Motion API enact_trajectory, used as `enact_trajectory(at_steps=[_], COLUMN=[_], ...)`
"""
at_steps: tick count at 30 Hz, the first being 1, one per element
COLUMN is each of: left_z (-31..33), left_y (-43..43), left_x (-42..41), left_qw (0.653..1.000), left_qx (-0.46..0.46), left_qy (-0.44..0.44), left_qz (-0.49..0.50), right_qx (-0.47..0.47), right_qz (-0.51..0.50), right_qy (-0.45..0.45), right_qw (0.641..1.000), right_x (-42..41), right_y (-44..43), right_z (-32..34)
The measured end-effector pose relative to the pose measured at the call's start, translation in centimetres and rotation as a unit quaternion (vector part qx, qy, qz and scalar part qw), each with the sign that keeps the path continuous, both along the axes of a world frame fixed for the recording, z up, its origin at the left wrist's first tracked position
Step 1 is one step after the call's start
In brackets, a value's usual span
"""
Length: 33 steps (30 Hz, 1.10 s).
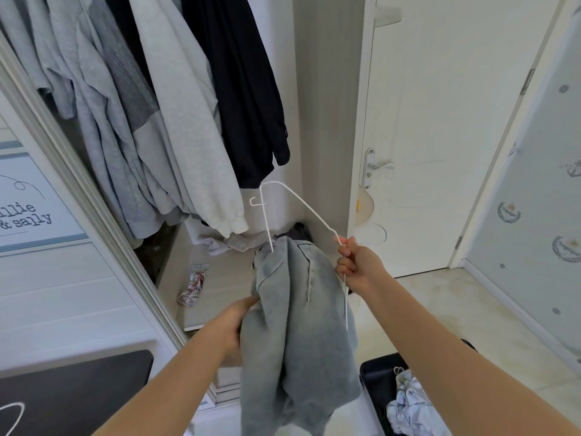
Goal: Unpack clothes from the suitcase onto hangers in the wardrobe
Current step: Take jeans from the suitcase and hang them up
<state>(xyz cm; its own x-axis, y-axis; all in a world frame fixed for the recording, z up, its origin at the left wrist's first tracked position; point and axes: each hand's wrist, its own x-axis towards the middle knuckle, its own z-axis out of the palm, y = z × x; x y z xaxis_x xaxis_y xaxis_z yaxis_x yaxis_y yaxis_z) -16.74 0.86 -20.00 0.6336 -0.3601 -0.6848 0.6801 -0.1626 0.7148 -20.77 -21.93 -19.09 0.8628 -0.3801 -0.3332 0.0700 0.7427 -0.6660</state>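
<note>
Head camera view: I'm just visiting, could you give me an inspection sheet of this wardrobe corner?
Surface: pale wardrobe shelf, partly covered.
Job's things: grey garment with one end of the white wire hanger poked into its top; dark suitcase at lower right with pale clothes inside; hung clothes above.
Clutter: crumpled wrapper and white cloth heap on the shelf.
Grips: left hand holds the garment's side; right hand pinches the hanger.
Cables: nothing seen.
Surroundings: white door with metal handle; patterned wallpaper on the right.

Bright, even, soft light; wide-angle bending at edges; slightly soft focus.
</note>
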Motion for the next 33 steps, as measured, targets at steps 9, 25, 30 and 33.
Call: enact_trajectory(at_steps=[9, 25, 30, 33], left_z=[-0.4, 3.8, 0.6, -0.7], left_y=[-1.6, -4.8, -5.1, -5.3], left_x=[-0.1, 2.1, 5.5, 5.6], left_qw=[0.996, 0.959, 0.973, 0.977], left_qx=[-0.055, -0.113, 0.045, 0.114], left_qy=[-0.072, -0.225, -0.219, -0.179], left_qz=[-0.015, -0.131, -0.065, -0.031], right_qx=[-0.226, -0.372, -0.191, -0.273], right_qz=[-0.098, 0.044, 0.023, 0.047], right_qy=[0.066, 0.125, 0.037, 0.039], right_qw=[0.967, 0.919, 0.981, 0.96], right_x=[-0.9, -0.6, -1.0, -0.6], right_y=[-2.0, 1.2, 1.2, 1.8], right_z=[0.5, -1.9, -1.4, -0.5])
